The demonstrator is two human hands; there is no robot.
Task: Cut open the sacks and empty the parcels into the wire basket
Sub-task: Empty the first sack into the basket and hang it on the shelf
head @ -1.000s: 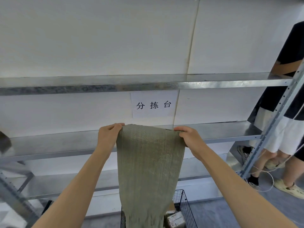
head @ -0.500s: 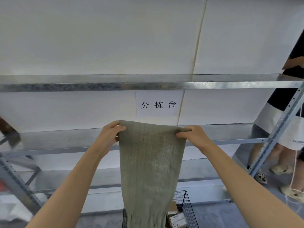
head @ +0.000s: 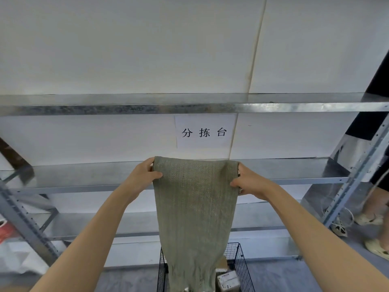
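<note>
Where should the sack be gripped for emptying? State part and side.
Grip the top edge of the sack at its two corners, one hand from each side, as the left hand and right hand do. It hangs flat and limp, lower end in the basket; corner holds likely keep it spread.

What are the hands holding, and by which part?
Both hands grip the green woven sack: left hand at its upper left corner, right hand at its upper right corner. Its lower end hangs into the wire basket.
</note>
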